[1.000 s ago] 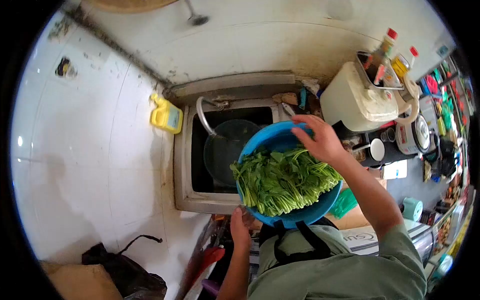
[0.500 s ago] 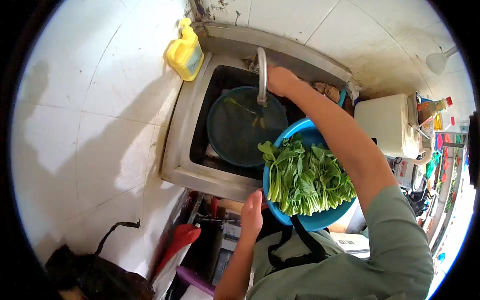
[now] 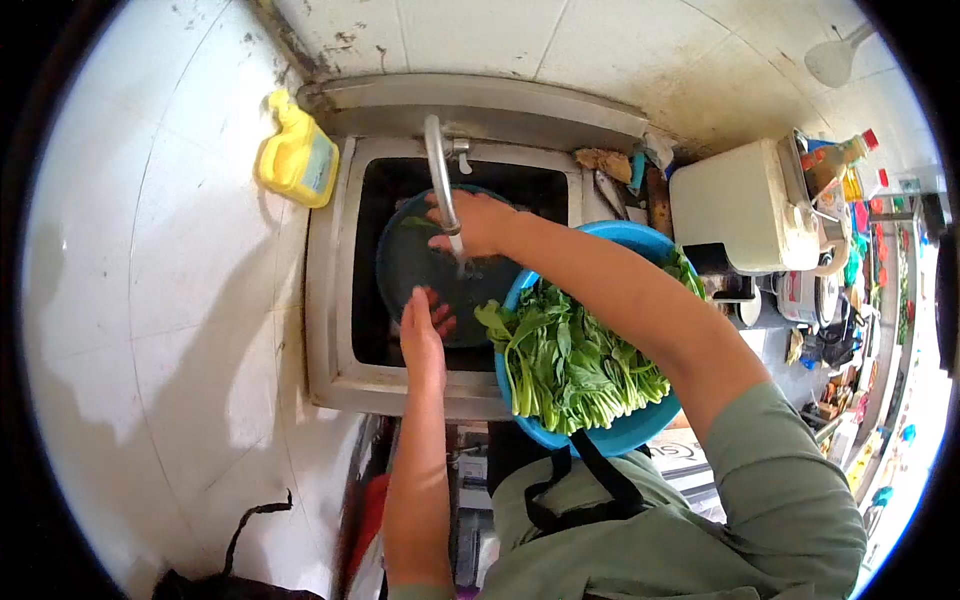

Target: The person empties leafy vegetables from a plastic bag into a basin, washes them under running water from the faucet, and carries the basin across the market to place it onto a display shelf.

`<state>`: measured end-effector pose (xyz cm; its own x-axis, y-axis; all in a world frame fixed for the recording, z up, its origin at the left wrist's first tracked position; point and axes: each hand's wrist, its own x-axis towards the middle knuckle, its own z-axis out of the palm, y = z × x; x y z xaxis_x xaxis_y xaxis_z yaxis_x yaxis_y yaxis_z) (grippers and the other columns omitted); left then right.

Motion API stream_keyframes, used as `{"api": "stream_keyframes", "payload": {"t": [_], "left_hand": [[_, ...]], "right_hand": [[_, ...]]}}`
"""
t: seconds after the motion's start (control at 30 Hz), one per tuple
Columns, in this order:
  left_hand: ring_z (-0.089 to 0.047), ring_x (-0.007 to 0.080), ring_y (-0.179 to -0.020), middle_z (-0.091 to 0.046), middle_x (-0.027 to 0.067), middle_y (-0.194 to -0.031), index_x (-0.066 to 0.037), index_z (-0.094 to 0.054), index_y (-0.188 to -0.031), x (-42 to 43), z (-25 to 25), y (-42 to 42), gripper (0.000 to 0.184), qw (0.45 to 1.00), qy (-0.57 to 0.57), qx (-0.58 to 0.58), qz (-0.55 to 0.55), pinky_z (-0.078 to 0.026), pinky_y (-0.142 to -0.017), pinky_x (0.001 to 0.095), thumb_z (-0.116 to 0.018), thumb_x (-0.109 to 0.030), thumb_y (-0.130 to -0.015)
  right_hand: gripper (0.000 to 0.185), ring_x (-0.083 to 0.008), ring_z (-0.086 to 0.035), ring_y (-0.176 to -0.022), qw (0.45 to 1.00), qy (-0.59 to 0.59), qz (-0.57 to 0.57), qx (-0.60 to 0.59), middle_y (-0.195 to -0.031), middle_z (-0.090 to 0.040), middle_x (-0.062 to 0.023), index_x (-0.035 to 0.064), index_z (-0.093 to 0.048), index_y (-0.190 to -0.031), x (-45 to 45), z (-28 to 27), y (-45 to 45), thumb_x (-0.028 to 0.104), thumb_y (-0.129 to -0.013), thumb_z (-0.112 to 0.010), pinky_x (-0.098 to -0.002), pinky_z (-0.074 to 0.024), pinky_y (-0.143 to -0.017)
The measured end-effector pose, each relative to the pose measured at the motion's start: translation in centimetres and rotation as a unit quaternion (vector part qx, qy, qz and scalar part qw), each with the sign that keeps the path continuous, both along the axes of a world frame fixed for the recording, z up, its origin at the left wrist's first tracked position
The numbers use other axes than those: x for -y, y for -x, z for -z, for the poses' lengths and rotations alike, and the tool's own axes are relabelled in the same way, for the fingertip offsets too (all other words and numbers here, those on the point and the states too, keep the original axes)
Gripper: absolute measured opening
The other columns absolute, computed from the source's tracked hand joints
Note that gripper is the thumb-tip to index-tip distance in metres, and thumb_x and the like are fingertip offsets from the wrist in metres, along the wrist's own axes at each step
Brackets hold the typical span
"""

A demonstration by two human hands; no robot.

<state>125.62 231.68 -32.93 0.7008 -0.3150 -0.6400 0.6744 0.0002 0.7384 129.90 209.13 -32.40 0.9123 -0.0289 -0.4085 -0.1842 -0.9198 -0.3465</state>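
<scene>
My right hand (image 3: 478,224) is under the tap (image 3: 438,165), fingers apart, beside a stream of water (image 3: 458,246) falling from the spout. My left hand (image 3: 424,335) is over the near side of the sink, with its fingers stretched out and nothing held. Below both hands, a dark round basin (image 3: 395,275) of water stands in the sink (image 3: 330,300); a green leaf (image 3: 418,221) shows in it. A blue basin (image 3: 618,428) heaped with leafy green vegetables (image 3: 585,355) stands to the right, partly covered by my right forearm.
A yellow pump bottle (image 3: 300,160) stands at the sink's left edge against the tiled wall. Right of the sink are a knife (image 3: 610,193), a cream-coloured box-shaped container (image 3: 735,210) and bottles (image 3: 842,155). A ladle (image 3: 832,60) hangs on the wall at upper right.
My right hand has left the tap handle and come under the spout, where water now runs. My left hand has risen from beside the blue basin to over the sink. The view has shifted.
</scene>
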Motion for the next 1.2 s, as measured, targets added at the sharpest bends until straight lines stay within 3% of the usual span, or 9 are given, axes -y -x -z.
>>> {"api": "stream_keyframes", "payload": {"t": [0.13, 0.2, 0.27, 0.43, 0.63, 0.8, 0.9, 1.03, 1.2], "left_hand": [[-0.056, 0.0264, -0.121, -0.055, 0.0112, -0.138, -0.008, -0.051, -0.144, 4.4, 0.6, -3.9, 0.063, 0.995, 0.085, -0.057, -0.001, -0.046, -0.103, 0.0458, -0.044, -0.058, -0.106], [-0.057, 0.0307, -0.121, -0.059, 0.0076, -0.133, -0.012, -0.053, -0.139, 6.0, 0.7, -4.9, 0.066, 0.928, 0.315, -0.182, -0.083, -0.044, -0.106, 0.0503, -0.034, -0.065, -0.105], [-0.057, 0.0321, -0.120, -0.059, 0.0099, -0.130, -0.011, -0.053, -0.137, 6.8, 1.0, -5.1, 0.069, 0.922, 0.313, -0.200, -0.112, -0.044, -0.106, 0.0519, -0.032, -0.067, -0.104], [-0.059, 0.0414, -0.117, -0.059, 0.0174, -0.131, -0.005, -0.049, -0.138, 9.4, 2.2, -6.3, 0.074, 0.913, 0.365, -0.132, -0.125, -0.045, -0.107, 0.0554, -0.028, -0.067, -0.104], [-0.062, 0.0369, -0.103, -0.065, 0.0194, -0.114, 0.000, -0.058, -0.118, 12.0, 4.6, -8.9, 0.077, 0.866, 0.467, -0.161, -0.072, -0.049, -0.100, 0.0519, -0.037, -0.071, -0.099], [-0.061, 0.0272, -0.091, -0.062, 0.0118, -0.101, -0.003, -0.058, -0.111, 12.4, -1.7, -6.2, 0.057, 0.919, 0.330, -0.202, -0.080, -0.052, -0.087, 0.0435, -0.042, -0.057, -0.103], [-0.059, 0.0235, -0.084, -0.061, 0.0089, -0.095, -0.006, -0.058, -0.105, 11.7, -1.1, -5.9, 0.049, 0.953, 0.243, -0.167, -0.072, -0.050, -0.078, 0.0390, -0.043, -0.053, -0.105], [-0.057, 0.0180, -0.073, -0.059, 0.0045, -0.085, -0.010, -0.057, -0.096, 11.3, 0.7, -7.6, 0.040, 0.985, 0.132, -0.101, -0.053, -0.047, -0.064, 0.0323, -0.045, -0.046, -0.108], [-0.037, 0.0102, -0.048, -0.039, -0.0057, -0.064, -0.018, -0.051, -0.087, 11.4, -2.2, -6.2, 0.031, 0.994, 0.034, -0.008, 0.101, -0.026, -0.043, 0.0288, -0.050, -0.039, -0.109]], "right_hand": [[0.044, -0.0395, -0.059, -0.126, 0.968, -0.143, -0.147, 0.147, -0.129, -0.066, -0.0181, 0.0068, -0.064, -0.125, -2.5, 4.7, -0.9, 0.038, -0.096, -0.057, -0.0494, -0.0490, -0.105], [0.034, -0.0406, -0.064, -0.116, 0.989, -0.091, -0.116, 0.021, -0.126, -0.067, -0.0178, 0.0080, -0.068, -0.118, -4.2, 0.0, -1.5, 0.030, -0.095, -0.058, -0.0476, -0.0532, -0.100], [0.032, -0.0408, -0.066, -0.113, 0.990, -0.044, -0.130, 0.030, -0.123, -0.068, -0.0183, 0.0075, -0.069, -0.116, -4.9, -0.2, -1.6, 0.029, -0.093, -0.060, -0.0469, -0.0542, -0.098], [0.040, -0.0409, -0.067, -0.110, 0.922, -0.289, 0.257, 0.031, -0.119, -0.069, -0.0212, 0.0053, -0.068, -0.114, -3.7, -1.1, -2.1, 0.035, -0.087, -0.066, -0.0472, -0.0553, -0.094], [0.048, -0.0388, -0.067, -0.110, 0.969, -0.091, 0.229, 0.008, -0.114, -0.070, -0.0209, 0.0069, -0.068, -0.113, -3.8, 0.4, -3.0, 0.048, -0.088, -0.063, -0.0500, -0.0532, -0.095], [0.046, -0.0391, -0.067, -0.111, 0.962, -0.126, 0.236, -0.056, -0.115, -0.070, -0.0198, 0.0088, -0.069, -0.114, -4.0, -10.8, 0.3, 0.047, -0.089, -0.062, -0.0496, -0.0525, -0.096], [0.044, -0.0389, -0.066, -0.112, 0.975, -0.186, 0.097, 0.068, -0.117, -0.070, -0.0174, 0.0110, -0.069, -0.114, -1.8, -6.1, -0.3, 0.046, -0.088, -0.064, -0.0498, -0.0511, -0.096], [0.029, -0.0331, -0.059, -0.122, 0.982, -0.007, -0.113, 0.150, -0.118, -0.066, -0.0124, 0.0123, -0.066, -0.116, 1.7, -6.1, 4.2, 0.023, -0.089, -0.066, -0.0498, -0.0428, -0.107], [0.034, -0.0337, -0.060, -0.121, 0.959, -0.087, 0.010, 0.268, -0.123, -0.066, -0.0125, 0.0082, -0.064, -0.125, 5.9, -11.7, 13.4, 0.021, -0.094, -0.068, -0.0479, -0.0438, -0.109]]}}
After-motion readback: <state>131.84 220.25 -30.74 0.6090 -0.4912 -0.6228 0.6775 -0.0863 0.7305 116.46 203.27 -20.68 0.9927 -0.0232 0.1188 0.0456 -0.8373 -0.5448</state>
